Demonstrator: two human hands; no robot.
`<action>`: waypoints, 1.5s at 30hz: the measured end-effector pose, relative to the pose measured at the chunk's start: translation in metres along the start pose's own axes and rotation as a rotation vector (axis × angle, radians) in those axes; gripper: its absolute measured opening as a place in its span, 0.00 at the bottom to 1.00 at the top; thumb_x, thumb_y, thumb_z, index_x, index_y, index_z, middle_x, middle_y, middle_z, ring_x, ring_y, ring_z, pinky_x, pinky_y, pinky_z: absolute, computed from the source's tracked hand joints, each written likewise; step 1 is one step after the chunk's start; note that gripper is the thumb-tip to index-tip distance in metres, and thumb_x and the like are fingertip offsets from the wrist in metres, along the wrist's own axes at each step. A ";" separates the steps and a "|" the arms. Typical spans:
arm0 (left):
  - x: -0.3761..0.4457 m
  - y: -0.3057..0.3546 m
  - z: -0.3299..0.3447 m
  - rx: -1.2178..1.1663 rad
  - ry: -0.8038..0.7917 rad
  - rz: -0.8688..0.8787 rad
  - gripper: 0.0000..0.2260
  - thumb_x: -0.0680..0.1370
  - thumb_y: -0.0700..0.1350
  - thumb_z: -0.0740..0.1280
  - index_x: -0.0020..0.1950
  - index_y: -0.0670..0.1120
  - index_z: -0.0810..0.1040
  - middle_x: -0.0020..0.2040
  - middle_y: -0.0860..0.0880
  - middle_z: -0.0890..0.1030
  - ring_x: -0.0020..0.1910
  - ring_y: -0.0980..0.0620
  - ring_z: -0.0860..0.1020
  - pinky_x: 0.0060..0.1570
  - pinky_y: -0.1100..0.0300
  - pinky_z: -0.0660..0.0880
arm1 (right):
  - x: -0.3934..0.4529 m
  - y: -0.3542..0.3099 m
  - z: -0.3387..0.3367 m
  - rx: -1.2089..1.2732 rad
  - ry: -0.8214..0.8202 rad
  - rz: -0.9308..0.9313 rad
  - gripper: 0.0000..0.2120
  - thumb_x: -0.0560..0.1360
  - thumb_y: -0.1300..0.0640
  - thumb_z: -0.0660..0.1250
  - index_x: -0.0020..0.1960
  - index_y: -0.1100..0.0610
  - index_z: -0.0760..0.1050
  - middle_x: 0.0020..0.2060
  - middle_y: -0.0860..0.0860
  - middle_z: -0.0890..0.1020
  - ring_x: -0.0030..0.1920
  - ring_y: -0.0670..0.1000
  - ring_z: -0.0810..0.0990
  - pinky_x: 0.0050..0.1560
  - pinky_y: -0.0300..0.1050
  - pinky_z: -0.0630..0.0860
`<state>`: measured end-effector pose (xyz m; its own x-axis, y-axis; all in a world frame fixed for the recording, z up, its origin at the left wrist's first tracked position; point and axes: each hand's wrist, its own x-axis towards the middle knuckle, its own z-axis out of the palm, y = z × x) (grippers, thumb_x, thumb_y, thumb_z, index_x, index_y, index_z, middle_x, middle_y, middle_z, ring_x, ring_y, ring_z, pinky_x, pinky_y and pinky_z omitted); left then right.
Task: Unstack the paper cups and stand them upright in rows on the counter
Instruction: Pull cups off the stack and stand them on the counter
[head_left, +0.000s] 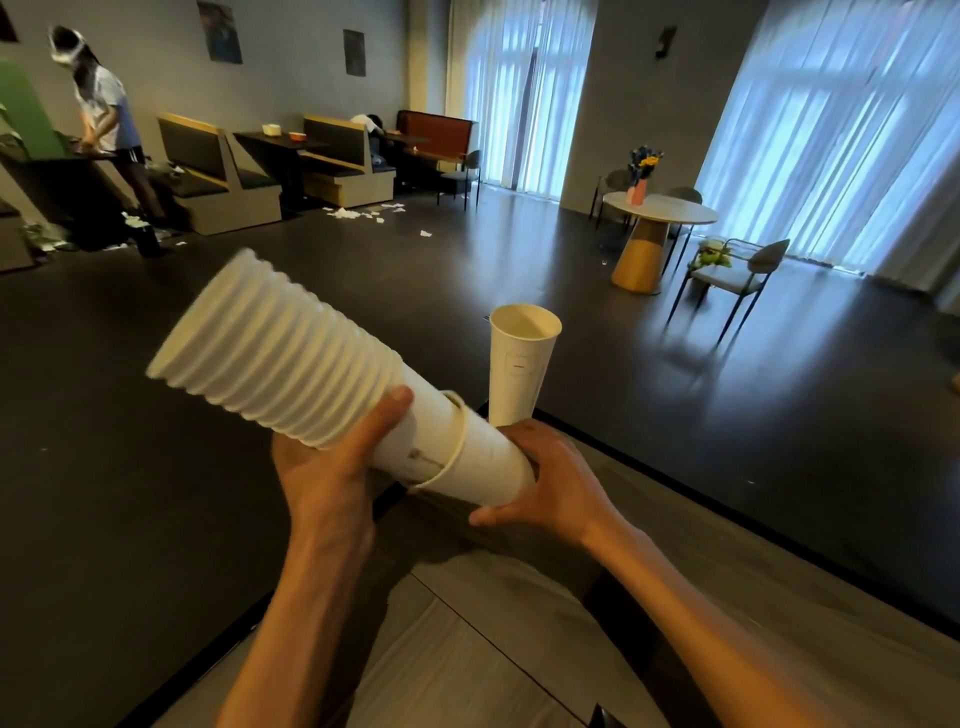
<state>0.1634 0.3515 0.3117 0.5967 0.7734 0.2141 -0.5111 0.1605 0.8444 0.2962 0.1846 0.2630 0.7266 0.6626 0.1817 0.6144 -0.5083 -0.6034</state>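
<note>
Hands first: the left hand (332, 467) is wrapped round the stack of paper cups (280, 353) from below, thumb laid up along the smooth wall just past the last ribbed rim, the fingers hidden behind the stack. The right hand (550, 483) curls round the bottom cup (478, 462), the one at the narrow end of the stack, with the thumb underneath and the fingers over the far side; that cup's rim sits apart from the rims packed higher up, showing a stretch of the next cup's wall between them. The stack is held in the air, tilted, its wide open end up and to the left, its narrow end down and to the right over the near edge of the counter (727, 597). One single paper cup (522, 364) stands upright on the counter's far corner, just behind the right hand and near the stack's narrow end; whether it touches either cannot be told. The counter is grey wood-grain with a dark border, running down and to the right from that corner, and its top to the right of the arms lies bare. Beyond the edge is dark floor, open over a wide stretch. Farther off stand a round table (660, 208) with a vase of flowers (643, 174), a chair (748, 275), booth seats (218, 171) along the wall, scraps of paper (358, 212) on the floor, and a person (109, 124) bent over a table at the far left.
</note>
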 end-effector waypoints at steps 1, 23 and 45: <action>0.006 0.007 -0.001 -0.069 0.015 -0.014 0.38 0.57 0.48 0.81 0.66 0.52 0.74 0.62 0.49 0.81 0.61 0.50 0.81 0.55 0.49 0.81 | 0.000 0.008 0.001 0.007 0.035 0.015 0.37 0.59 0.40 0.80 0.65 0.43 0.70 0.62 0.40 0.74 0.65 0.43 0.71 0.66 0.54 0.72; 0.023 0.037 -0.054 -0.157 0.035 -0.084 0.22 0.72 0.42 0.71 0.65 0.57 0.73 0.63 0.51 0.79 0.63 0.49 0.79 0.59 0.44 0.77 | 0.049 -0.007 0.044 0.469 0.171 0.162 0.40 0.65 0.52 0.80 0.71 0.50 0.64 0.67 0.50 0.74 0.66 0.45 0.71 0.65 0.52 0.71; -0.024 0.049 0.019 -0.020 -0.263 -0.300 0.34 0.55 0.48 0.78 0.61 0.52 0.77 0.51 0.48 0.83 0.52 0.48 0.82 0.42 0.51 0.82 | -0.042 -0.045 -0.035 0.639 -0.475 0.215 0.23 0.65 0.42 0.72 0.58 0.43 0.72 0.56 0.47 0.79 0.59 0.48 0.78 0.58 0.46 0.77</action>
<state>0.1360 0.3295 0.3576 0.8581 0.5072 0.0801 -0.3005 0.3696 0.8792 0.2484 0.1604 0.3100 0.5128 0.8215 -0.2493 0.0793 -0.3344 -0.9391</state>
